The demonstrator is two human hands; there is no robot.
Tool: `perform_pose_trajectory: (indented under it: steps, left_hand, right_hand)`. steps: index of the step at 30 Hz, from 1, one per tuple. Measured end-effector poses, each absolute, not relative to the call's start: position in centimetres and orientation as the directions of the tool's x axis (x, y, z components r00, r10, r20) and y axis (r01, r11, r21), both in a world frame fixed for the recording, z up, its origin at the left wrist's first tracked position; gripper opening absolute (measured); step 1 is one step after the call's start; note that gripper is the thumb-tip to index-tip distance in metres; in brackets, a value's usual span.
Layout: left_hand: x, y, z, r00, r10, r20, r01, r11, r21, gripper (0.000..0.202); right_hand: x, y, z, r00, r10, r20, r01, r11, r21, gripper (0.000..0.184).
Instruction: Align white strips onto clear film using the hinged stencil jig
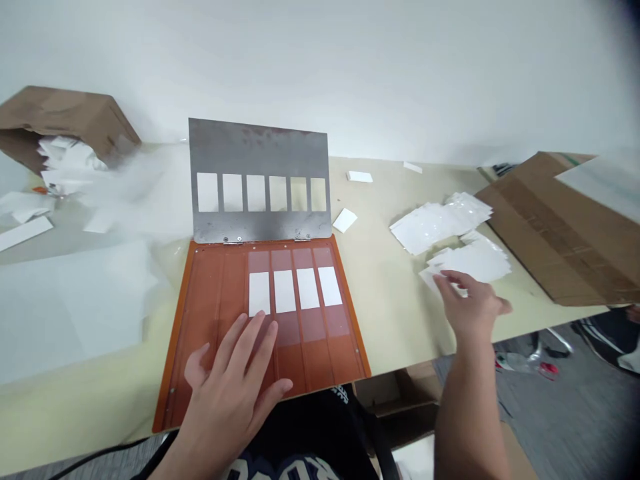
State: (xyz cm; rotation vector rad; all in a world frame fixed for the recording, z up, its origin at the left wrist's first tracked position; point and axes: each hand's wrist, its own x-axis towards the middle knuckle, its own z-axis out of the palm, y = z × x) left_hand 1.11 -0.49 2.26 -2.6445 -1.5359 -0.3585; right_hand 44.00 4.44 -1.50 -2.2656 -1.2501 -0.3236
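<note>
A hinged fixture lies in front of me, with an orange base (pixel 200 300) and a raised grey metal plate (pixel 257 150) that has a row of rectangular windows. On the base, several clear film strips (pixel 337 325) run in grooves, each bearing a white card (pixel 285 291). My left hand (pixel 233 377) rests open over the base, its fingertips by the leftmost white card. Off to the right, my right hand (pixel 473 303) pinches at the near edge of a pile of thin white film pieces (pixel 475 261). A piece at its fingertips is partly hidden.
Another film pile (pixel 443 220) lies behind the right one, beside a cardboard box (pixel 565 227). Small white blocks (pixel 360 177) sit near the wall. At left are an open cardboard box (pixel 75 110) with white pieces spilling out and a translucent sheet (pixel 75 307).
</note>
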Motion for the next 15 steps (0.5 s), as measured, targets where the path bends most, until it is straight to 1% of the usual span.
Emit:
perform_pose_trajectory:
  steps: [2, 3, 5, 6, 8, 10, 11, 12, 15]
  left_hand:
    - [1.5, -0.5, 2.3, 0.479, 0.848, 0.228, 0.862, -0.504, 0.062, 0.046]
    - [1.8, -0.5, 2.4, 0.482, 0.846, 0.228, 0.861, -0.506, 0.059, 0.046]
    - [2.2, -0.5, 2.5, 0.488, 0.842, 0.23, 0.858, -0.511, 0.053, 0.047]
    - [2.3, -0.6, 2.6, 0.49, 0.841, 0.229, 0.857, -0.513, 0.052, 0.048]
    - [2.4, -0.7, 2.7, 0.483, 0.846, 0.227, 0.862, -0.505, 0.048, 0.047]
    - [2.3, -0.8, 2.8, 0.467, 0.856, 0.222, 0.872, -0.487, 0.043, 0.046]
    - [2.2, -0.8, 2.8, 0.461, 0.86, 0.221, 0.876, -0.48, 0.041, 0.046]
    - [2.1, -0.8, 2.8, 0.455, 0.862, 0.222, 0.879, -0.475, 0.041, 0.045]
    - [2.0, -0.8, 2.7, 0.453, 0.862, 0.228, 0.879, -0.475, 0.05, 0.045]
  right_hand:
    - [45.4, 4.2, -2.2, 0.548, 0.658, 0.517, 0.832, -0.493, -0.256, 0.038]
    - [45.8, 4.1, -2.6, 0.549, 0.635, 0.544, 0.827, -0.506, -0.244, 0.039]
    - [46.2, 3.9, -3.3, 0.568, 0.594, 0.571, 0.812, -0.519, -0.268, 0.048]
    - [46.3, 3.7, -3.7, 0.585, 0.581, 0.565, 0.802, -0.517, -0.299, 0.056]
    - [46.4, 3.2, -4.6, 0.636, 0.579, 0.51, 0.771, -0.512, -0.38, 0.08]
    - [46.5, 2.9, -5.4, 0.672, 0.607, 0.423, 0.738, -0.506, -0.446, 0.1]
    - [46.6, 2.9, -5.7, 0.68, 0.623, 0.386, 0.726, -0.503, -0.468, 0.105]
    - [46.7, 2.9, -5.9, 0.685, 0.633, 0.361, 0.718, -0.502, -0.482, 0.106]
    - [46.9, 3.2, -6.1, 0.664, 0.661, 0.349, 0.732, -0.479, -0.485, 0.103]
